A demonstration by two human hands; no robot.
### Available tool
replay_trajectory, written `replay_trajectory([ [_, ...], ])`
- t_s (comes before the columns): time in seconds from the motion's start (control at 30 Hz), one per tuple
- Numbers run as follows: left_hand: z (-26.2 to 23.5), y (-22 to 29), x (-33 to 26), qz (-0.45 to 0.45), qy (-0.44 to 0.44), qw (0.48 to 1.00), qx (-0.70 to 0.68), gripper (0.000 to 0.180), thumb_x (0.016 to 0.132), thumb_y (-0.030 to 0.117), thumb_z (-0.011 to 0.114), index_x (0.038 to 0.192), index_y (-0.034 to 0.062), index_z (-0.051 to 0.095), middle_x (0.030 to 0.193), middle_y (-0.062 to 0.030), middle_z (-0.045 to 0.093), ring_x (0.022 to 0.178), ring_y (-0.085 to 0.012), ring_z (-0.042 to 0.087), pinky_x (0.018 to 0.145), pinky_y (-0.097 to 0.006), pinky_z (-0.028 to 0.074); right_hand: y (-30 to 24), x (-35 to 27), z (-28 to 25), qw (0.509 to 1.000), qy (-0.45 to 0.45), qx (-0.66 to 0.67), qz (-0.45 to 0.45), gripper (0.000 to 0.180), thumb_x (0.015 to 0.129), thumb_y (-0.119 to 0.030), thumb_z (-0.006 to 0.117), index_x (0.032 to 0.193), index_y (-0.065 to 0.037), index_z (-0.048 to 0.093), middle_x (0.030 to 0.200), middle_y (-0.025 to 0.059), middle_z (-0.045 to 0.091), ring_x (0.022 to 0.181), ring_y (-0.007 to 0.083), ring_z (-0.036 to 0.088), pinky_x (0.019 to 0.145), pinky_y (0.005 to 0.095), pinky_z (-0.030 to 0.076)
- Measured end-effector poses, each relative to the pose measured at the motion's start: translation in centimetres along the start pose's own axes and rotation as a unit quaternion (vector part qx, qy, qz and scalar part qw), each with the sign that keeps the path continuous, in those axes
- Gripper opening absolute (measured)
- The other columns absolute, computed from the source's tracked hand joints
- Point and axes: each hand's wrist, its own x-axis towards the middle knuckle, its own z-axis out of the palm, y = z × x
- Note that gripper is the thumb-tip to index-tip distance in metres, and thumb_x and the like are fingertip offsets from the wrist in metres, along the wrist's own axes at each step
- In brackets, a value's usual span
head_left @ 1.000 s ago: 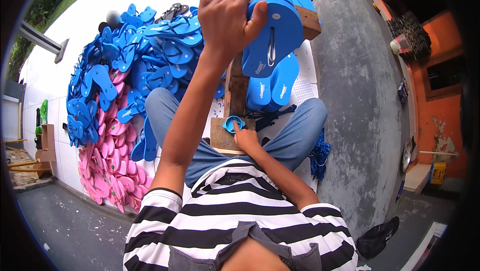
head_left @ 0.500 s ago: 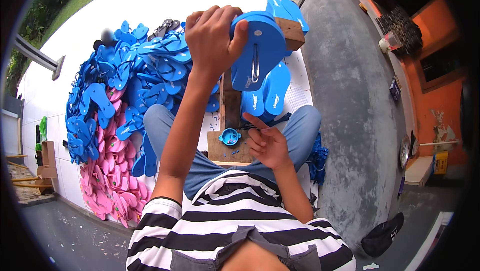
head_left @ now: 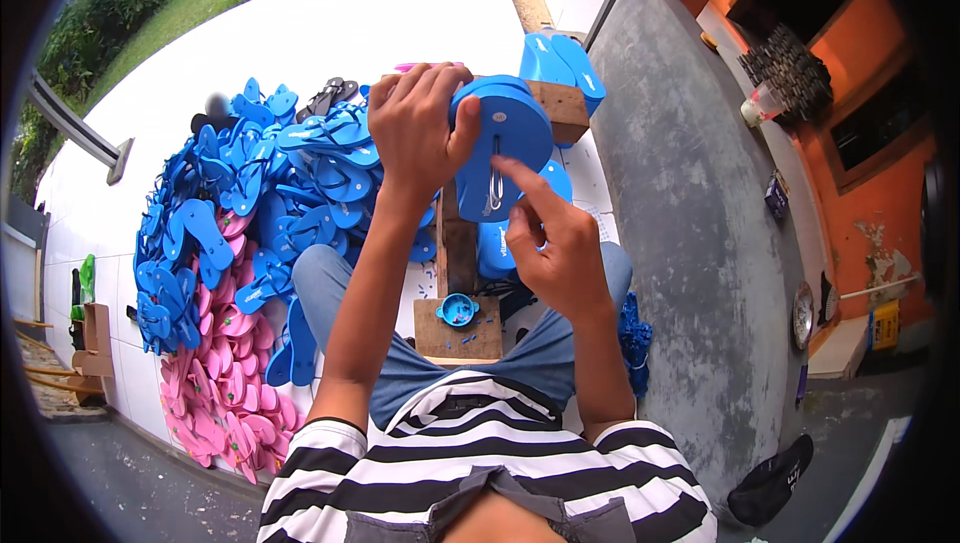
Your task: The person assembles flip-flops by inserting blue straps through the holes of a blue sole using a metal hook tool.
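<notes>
Left hand (head_left: 418, 133) is clamping a blue flip-flop sole (head_left: 500, 148) upright while the right hand (head_left: 555, 243), at five o'clock, is extending a finger toward its metal strap-threading tool (head_left: 493, 188), probably readying a push.

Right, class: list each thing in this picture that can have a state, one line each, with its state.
blue sandal sole: held upright on the wooden stand, underside facing the camera
left hand: closed around the sole's left edge
right hand: forefinger stretched toward the metal loop, holding nothing visible
metal loop: sticking out through the sole
wooden stand: upright between the knees
small blue cup: upright on the stand's base
pile of sandals: heaped loosely, blue over pink
</notes>
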Motion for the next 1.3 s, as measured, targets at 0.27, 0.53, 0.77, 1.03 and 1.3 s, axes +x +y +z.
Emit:
replay_trajectory([
  [0.27, 0.4, -0.3, 0.0, 0.007, 0.009, 1.0, 0.006, 0.052, 0.098, 0.05, 0.036, 0.086, 0.0096, 0.066, 0.088, -0.0059, 0.07, 0.089, -0.0237, 0.067, 0.086, -0.038, 0.039, 0.2, 1.0, 0.4, 0.992, 0.042, -0.116, -0.036, 0.041, 0.084, -0.002, 0.06, 0.123, -0.011, 0.065, 0.075, 0.0141, 0.068, 0.06, 0.0255, 0.066, 0.056, 0.035, 0.051],
  [0.53, 0.6, -0.2, 0.0, 0.022, 0.032, 0.999, 0.01, 0.054, 0.098, 0.051, 0.035, 0.085, 0.009, 0.067, 0.087, -0.0061, 0.07, 0.087, -0.0234, 0.066, 0.084, -0.038, 0.039, 1.5, 0.4, 0.7, 0.994, 0.035, -0.074, -0.066, 0.04, 0.083, 0.001, 0.063, 0.121, -0.011, 0.068, 0.066, 0.0101, 0.063, 0.05, 0.0175, 0.056, 0.05, 0.0311, 0.046],
  [0.77, 0.6, -0.3, -0.1, 0.019, 0.03, 0.999, 0.014, 0.055, 0.098, 0.051, 0.035, 0.086, 0.0085, 0.068, 0.089, -0.0083, 0.071, 0.09, -0.0253, 0.067, 0.087, -0.039, 0.04, 2.9, -2.0, 2.4, 0.996, 0.071, 0.027, -0.043, 0.044, 0.084, 0.003, 0.061, 0.126, -0.009, 0.064, 0.062, 0.0031, 0.059, 0.048, 0.011, 0.052, 0.05, 0.0278, 0.044],
  [1.03, 0.5, -0.3, 0.0, 0.021, 0.033, 0.999, 0.009, 0.053, 0.098, 0.05, 0.036, 0.085, 0.0088, 0.067, 0.088, -0.0075, 0.07, 0.089, -0.0243, 0.067, 0.086, -0.039, 0.04, 3.4, -2.5, 5.5, 0.992, 0.093, 0.083, -0.024, 0.052, 0.087, 0.0, 0.063, 0.137, -0.007, 0.054, 0.072, 0.0044, 0.064, 0.052, 0.0098, 0.052, 0.051, 0.0265, 0.044],
  [1.3, 0.3, -0.4, 0.1, 0.016, 0.023, 1.0, 0.008, 0.054, 0.098, 0.05, 0.036, 0.085, 0.0086, 0.067, 0.089, -0.008, 0.07, 0.089, -0.0244, 0.067, 0.087, -0.039, 0.04, 4.1, -1.7, 4.5, 0.988, 0.083, 0.021, -0.13, 0.049, 0.082, 0.003, 0.063, 0.129, -0.01, 0.06, 0.078, 0.0082, 0.068, 0.052, 0.0141, 0.056, 0.051, 0.0279, 0.048],
])
